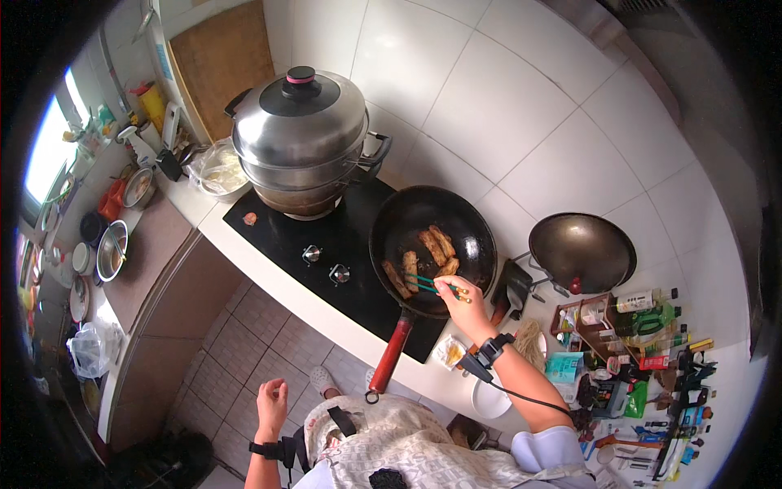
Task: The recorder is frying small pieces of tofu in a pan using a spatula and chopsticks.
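Note:
My right hand (467, 305) holds a pair of green chopsticks (431, 283) with gold-coloured ends over a black frying pan (476, 220). The chopstick tips are at the browned food strips (410, 269) on the pan's left side; more strips (437, 244) lie near its middle. The pan sits on the black cooktop (293, 269), its red handle (391, 354) pointing towards me. Away from the pan, my left hand (272, 400) hangs over the floor with its fingers curled, holding nothing that I can see.
A lidded steel steamer pot (299, 140) stands on the cooktop's far left. Right of the pan are an empty wok (583, 250), a white bowl (489, 397) and a rack of bottles (586, 324). A steel bowl (112, 250) sits on the left counter.

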Available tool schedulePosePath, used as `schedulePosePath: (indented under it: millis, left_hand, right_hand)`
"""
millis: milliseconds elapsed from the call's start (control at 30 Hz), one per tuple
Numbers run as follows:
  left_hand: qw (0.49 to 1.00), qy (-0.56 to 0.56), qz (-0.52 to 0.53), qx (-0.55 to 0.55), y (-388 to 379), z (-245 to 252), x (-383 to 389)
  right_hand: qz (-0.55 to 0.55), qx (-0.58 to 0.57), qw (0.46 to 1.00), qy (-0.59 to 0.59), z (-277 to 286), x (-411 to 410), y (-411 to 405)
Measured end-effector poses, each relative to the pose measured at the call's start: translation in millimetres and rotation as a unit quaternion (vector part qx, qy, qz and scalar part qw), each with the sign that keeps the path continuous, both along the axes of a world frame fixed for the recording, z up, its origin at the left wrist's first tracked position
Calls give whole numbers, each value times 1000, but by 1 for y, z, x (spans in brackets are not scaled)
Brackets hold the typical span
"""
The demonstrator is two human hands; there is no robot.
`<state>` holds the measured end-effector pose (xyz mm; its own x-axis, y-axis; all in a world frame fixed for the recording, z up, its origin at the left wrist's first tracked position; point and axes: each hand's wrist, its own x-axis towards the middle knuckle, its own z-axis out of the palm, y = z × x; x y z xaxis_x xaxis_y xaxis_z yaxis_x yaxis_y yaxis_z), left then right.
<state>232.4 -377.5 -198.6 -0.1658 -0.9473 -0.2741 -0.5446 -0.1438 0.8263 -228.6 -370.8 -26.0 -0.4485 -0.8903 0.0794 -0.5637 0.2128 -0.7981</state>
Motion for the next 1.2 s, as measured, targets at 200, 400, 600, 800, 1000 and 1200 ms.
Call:
schedulePosePath:
  millis: [200,400,600,800,1000,1200]
  left_hand:
    - [1000,-28,0,-11,3,6,3]
    - [1000,-17,6,-7,6,9,2]
    - [999,-33,1,-36,5,9,2]
    - [999,-38,2,20,6,9,1]
    - [1000,-15,14,11,1,16,-3]
    - [1000,-25,6,1,1,18,-2]
  right_hand:
    - [5,13,998,64,6,-9,3]
    - [12,-18,997,69,4,-26,-6]
    - [-40,-27,999,10,7,-21,4]
    - [-171,-21,977,-125,-16,-27,8]
    - [-143,-25,989,15,-21,-5,2]
    - [-79,-66,984,144,-14,4,-12]
